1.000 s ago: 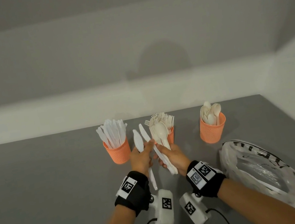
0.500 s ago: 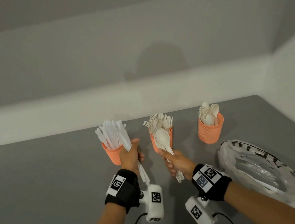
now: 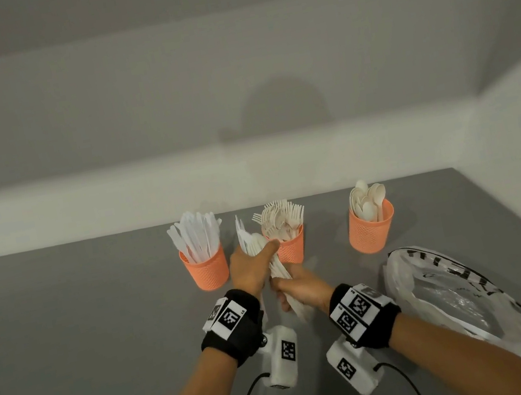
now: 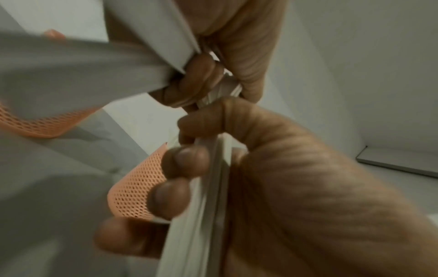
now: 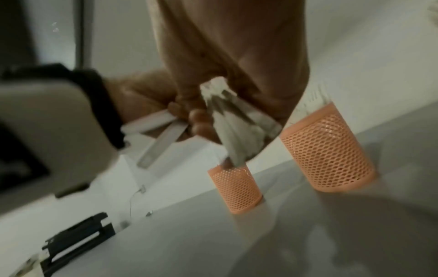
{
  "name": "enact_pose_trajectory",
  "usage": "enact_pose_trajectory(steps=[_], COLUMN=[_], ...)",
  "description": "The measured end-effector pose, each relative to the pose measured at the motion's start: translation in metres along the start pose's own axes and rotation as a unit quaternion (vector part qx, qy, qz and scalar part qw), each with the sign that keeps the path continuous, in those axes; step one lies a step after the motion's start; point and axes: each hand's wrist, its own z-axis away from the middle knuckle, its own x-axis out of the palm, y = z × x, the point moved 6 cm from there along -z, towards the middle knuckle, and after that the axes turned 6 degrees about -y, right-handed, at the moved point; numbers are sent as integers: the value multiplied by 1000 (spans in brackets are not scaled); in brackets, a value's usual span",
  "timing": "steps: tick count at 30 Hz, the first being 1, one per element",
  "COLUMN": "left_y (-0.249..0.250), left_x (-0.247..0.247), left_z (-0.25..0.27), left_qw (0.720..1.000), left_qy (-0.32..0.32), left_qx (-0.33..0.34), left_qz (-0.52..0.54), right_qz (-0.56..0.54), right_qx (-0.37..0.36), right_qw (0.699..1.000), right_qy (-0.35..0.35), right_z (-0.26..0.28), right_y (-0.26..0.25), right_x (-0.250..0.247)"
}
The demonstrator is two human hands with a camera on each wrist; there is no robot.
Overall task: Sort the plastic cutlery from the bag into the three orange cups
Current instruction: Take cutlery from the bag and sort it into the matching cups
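Three orange mesh cups stand in a row: the left cup point(image 3: 207, 269) holds knives, the middle cup point(image 3: 291, 249) forks, the right cup point(image 3: 372, 230) spoons. My left hand point(image 3: 250, 268) grips a few white knives point(image 3: 243, 235) upright between the left and middle cups, and its thumb reaches across to the cutlery bundle point(image 3: 278, 269). My right hand point(image 3: 300, 291) grips that bundle by the handles, just in front of the middle cup. In the left wrist view the right hand point(image 4: 296, 187) curls round the handles point(image 4: 208, 206). The clear plastic bag point(image 3: 460, 294) lies at the right.
The grey table point(image 3: 84, 332) ends at a white wall behind the cups and at an edge on the right past the bag. A black object point(image 5: 78, 241) lies on the table far to the left.
My left hand has moved right from the knife cup, back to the right hand, with knives still in it. The right hand has lowered its bundle slightly.
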Motion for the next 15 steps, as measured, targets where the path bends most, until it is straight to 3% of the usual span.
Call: enact_pose_trajectory(steps=[3, 8, 15], left_y=[7, -10, 1], left_x=[4, -15, -22], left_z=[2, -2, -3], left_qw=[1000, 996, 998], left_qy=[3, 51, 45], left_qx=[1, -53, -8], left_qz=[9, 59, 46], right_qz=[-41, -208, -165], right_qx=[-17, 39, 69], right_qw=[999, 976, 976], right_qy=[30, -47, -125], right_z=[-4, -4, 2], right_y=[3, 6, 5], right_x=[-5, -10, -4])
